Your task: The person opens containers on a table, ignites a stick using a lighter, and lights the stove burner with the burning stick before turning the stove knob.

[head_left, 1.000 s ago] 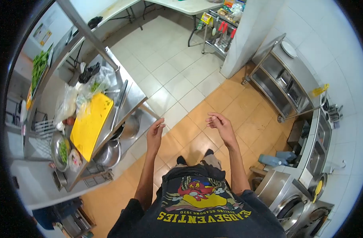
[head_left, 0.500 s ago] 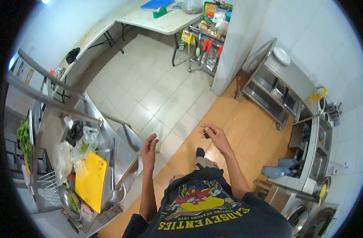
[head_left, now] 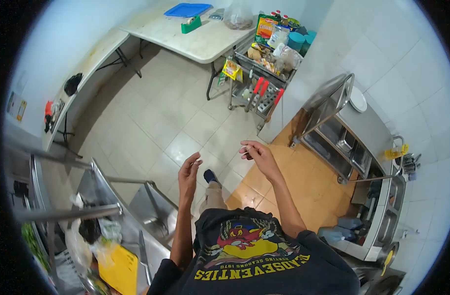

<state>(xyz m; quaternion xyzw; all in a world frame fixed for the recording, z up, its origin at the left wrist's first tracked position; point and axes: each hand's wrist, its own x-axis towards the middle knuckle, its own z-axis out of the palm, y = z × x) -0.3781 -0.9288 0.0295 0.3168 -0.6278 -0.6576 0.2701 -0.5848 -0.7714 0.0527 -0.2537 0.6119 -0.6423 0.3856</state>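
Observation:
My left hand (head_left: 189,174) is raised in front of my body with its fingers loosely bent and apart. Nothing shows in it. To its right hovers my right hand (head_left: 258,156), fingers half curled and spread a little, with no object visible between them. Both are in the air above the floor and touch nothing. Nearest to my left hand is a steel sink basin (head_left: 154,209) at the end of a metal counter. On that counter lie a yellow cutting board (head_left: 118,269), a knife (head_left: 144,253) and plastic bags (head_left: 109,230).
A white table (head_left: 161,32) bears a green tape dispenser (head_left: 191,24) and a blue lid (head_left: 188,9). Beside it stands a loaded cart (head_left: 244,51) with red-handled tools (head_left: 257,87). A steel shelf unit (head_left: 350,118) and a sink counter (head_left: 379,236) line the right.
I have stepped forward; one foot now rests on the pale tiles. The table and cart appear closer, and the cutting board has slid toward the lower edge. My hands keep nearly the same pose.

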